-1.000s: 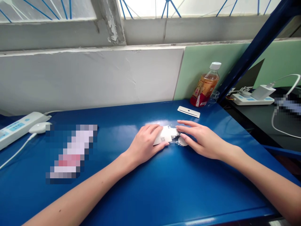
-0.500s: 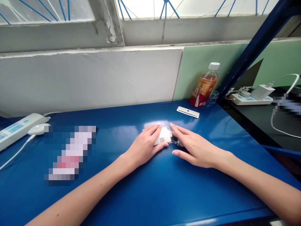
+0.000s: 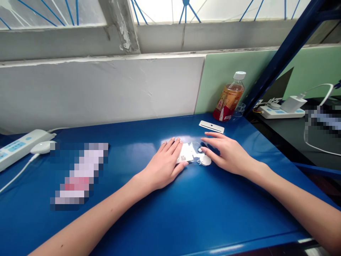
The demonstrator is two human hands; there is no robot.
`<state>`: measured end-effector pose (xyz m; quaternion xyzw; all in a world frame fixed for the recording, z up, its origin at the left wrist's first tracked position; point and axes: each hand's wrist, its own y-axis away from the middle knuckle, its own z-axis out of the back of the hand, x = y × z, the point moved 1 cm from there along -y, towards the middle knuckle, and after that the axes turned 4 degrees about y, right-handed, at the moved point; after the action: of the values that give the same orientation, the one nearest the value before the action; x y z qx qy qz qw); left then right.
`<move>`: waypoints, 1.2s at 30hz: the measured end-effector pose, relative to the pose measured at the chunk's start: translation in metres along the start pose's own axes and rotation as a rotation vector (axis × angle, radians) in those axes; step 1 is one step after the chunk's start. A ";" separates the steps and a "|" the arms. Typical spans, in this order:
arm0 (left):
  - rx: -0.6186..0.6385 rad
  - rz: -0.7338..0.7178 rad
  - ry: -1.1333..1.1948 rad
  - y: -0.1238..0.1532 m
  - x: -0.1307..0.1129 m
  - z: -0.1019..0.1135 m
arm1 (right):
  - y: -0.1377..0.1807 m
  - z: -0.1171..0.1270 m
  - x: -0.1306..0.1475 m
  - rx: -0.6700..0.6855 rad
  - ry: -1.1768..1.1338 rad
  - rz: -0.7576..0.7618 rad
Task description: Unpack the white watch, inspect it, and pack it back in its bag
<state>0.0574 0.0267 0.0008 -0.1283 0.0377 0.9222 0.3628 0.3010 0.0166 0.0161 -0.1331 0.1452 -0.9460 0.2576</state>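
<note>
My left hand (image 3: 165, 164) lies flat with fingers stretched over the left part of a white card (image 3: 185, 153), which has a small printed square code. Its thumb rests along the card's near edge. At the card's right end are clear plastic and a round white piece (image 3: 205, 159) with a short chain beside it; the exact kind I cannot make out. Just right of these, my right hand (image 3: 226, 152) is held with fingers apart and nothing visible in them. Its fingertips are near a small shiny round bit by the plastic.
A slotted white strip (image 3: 211, 126) lies behind the right hand, before a bottle of reddish drink (image 3: 229, 97). A pixelated flat object (image 3: 80, 174) and a white power strip (image 3: 22, 147) with a cable are on the left of the blue table (image 3: 170, 220). A blue post (image 3: 279, 58) slants at right.
My right hand has moved up and right, away from the card, uncovering the round white piece. My left hand has flattened, its fingers now straighter over the card.
</note>
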 end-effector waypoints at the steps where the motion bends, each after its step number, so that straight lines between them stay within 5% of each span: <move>1: -0.005 -0.005 0.003 0.000 0.000 0.000 | 0.000 0.000 0.001 0.004 -0.031 -0.014; 8: -0.036 -0.027 0.016 0.001 -0.001 0.000 | 0.004 -0.002 0.016 0.085 -0.445 0.007; 16: -0.057 -0.030 0.011 0.001 -0.002 0.000 | 0.006 -0.009 0.014 0.278 -0.257 0.178; 36: -0.078 -0.046 0.015 0.001 -0.002 -0.001 | 0.007 -0.010 0.010 0.301 -0.364 0.132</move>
<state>0.0583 0.0245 0.0006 -0.1501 0.0016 0.9134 0.3783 0.2924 0.0079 0.0065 -0.2517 -0.0377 -0.8986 0.3575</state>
